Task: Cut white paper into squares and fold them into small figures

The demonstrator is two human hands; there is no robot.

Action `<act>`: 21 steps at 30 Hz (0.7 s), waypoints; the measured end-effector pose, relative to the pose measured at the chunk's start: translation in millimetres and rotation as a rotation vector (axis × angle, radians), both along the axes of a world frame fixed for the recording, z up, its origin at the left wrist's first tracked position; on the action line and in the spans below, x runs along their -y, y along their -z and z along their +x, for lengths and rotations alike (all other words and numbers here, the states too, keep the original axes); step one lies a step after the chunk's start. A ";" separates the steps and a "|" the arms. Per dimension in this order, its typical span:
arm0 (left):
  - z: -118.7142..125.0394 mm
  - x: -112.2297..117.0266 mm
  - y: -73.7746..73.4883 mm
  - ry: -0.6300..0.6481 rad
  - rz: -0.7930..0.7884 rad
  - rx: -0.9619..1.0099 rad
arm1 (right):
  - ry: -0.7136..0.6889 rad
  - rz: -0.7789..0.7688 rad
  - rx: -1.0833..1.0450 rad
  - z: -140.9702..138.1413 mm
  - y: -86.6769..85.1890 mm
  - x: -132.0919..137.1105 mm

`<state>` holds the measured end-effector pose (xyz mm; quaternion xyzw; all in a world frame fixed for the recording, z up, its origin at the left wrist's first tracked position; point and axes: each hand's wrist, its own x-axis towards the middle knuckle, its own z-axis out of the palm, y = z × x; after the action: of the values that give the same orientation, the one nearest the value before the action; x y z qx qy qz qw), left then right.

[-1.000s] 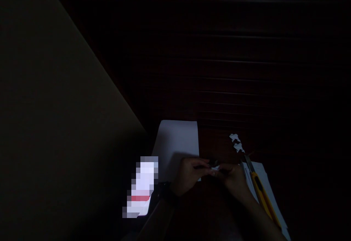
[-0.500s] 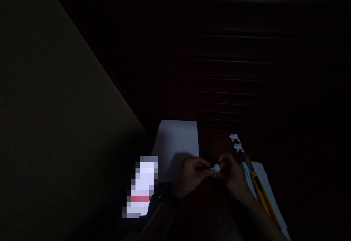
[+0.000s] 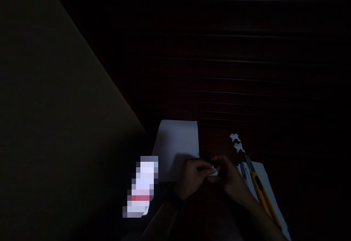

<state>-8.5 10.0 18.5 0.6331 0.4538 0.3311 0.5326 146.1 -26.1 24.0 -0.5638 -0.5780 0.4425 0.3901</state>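
The scene is very dark. My left hand (image 3: 193, 177) and my right hand (image 3: 229, 177) meet fingertip to fingertip over a dark wooden table. Between them they pinch a small piece of white paper (image 3: 213, 170), most of it hidden by the fingers. A dark band sits on my left wrist. A white sheet of paper (image 3: 178, 142) lies flat just behind my left hand. Two small folded white paper pieces (image 3: 237, 143) lie on the table beyond my right hand.
A yellow utility knife (image 3: 260, 191) lies on more white paper (image 3: 267, 186) to the right of my right arm. A bright blurred-out rectangle (image 3: 142, 188) glows at the left. A large pale surface (image 3: 49, 124) fills the left side.
My hands have shifted slightly and closed tighter round the small paper piece, so less of it shows. Nothing else has moved.
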 end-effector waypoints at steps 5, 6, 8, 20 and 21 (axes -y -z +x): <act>0.3 0.0 7.4 0.033 -0.029 -0.031 | 0.009 -0.009 0.014 0.1 9.5 -2.3; 0.3 -0.3 6.7 0.037 -0.032 -0.028 | 0.014 -0.014 0.003 0.2 10.5 -2.7; 0.3 -1.4 3.5 0.041 -0.015 -0.020 | 0.023 -0.019 -0.038 0.4 10.1 -3.0; -0.8 2.4 4.4 0.125 -0.038 -0.030 | 0.152 -0.048 -0.341 6.5 7.9 -3.1; -0.5 3.1 3.3 0.135 -0.018 -0.041 | 0.176 -0.047 -0.325 7.4 9.1 -3.5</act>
<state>-8.9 6.9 15.2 0.6640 0.4238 0.2772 0.5502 153.5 -22.7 15.0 -0.5423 -0.4453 0.5051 0.5024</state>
